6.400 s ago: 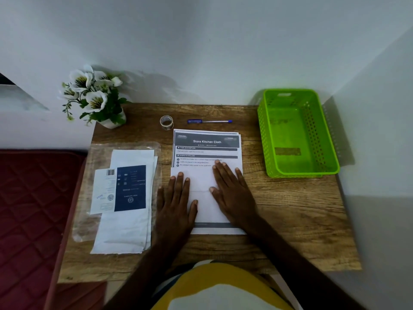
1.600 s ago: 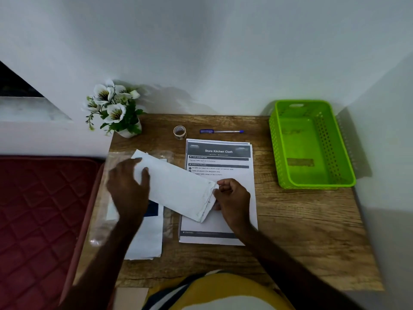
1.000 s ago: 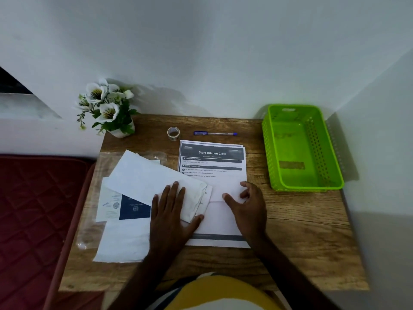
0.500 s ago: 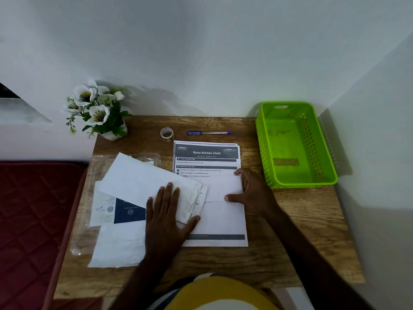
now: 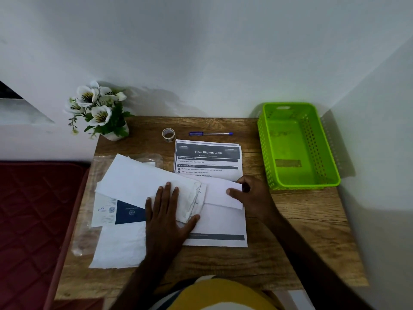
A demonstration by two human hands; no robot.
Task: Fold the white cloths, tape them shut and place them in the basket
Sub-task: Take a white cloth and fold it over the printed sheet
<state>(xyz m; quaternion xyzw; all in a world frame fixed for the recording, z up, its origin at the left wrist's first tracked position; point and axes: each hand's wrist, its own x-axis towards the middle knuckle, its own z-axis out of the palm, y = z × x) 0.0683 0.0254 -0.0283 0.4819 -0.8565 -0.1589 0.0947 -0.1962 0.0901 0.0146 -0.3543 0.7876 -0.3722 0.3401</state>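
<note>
Pressing flat with my left hand, palm down and fingers spread, I pin the near end of a long folded white cloth that lies slanted across the middle of the wooden tabletop. That hand grips nothing; it only lies open on the fabric. My right hand pinches the right end of a smaller folded white cloth, thumb on top and fingers curled around its edge, and this piece lies on the printed instruction sheet headed "Store Kitchen Cloth". The two cloths meet just beside each other between my hands, the long one overlapping the sheet's left edge.

Under the long cloth, at the left, I see a card with a dark blue panel, more white fabric below it, and a clear plastic wrapper beneath both. The green perforated basket stands at the right rim of the tabletop, near my right hand but apart from it, with no cloth in it. Beyond the sheet, a small roll of clear tape stands just left of a blue pen. A pot of white flowers sits at the far left corner against the wall
</note>
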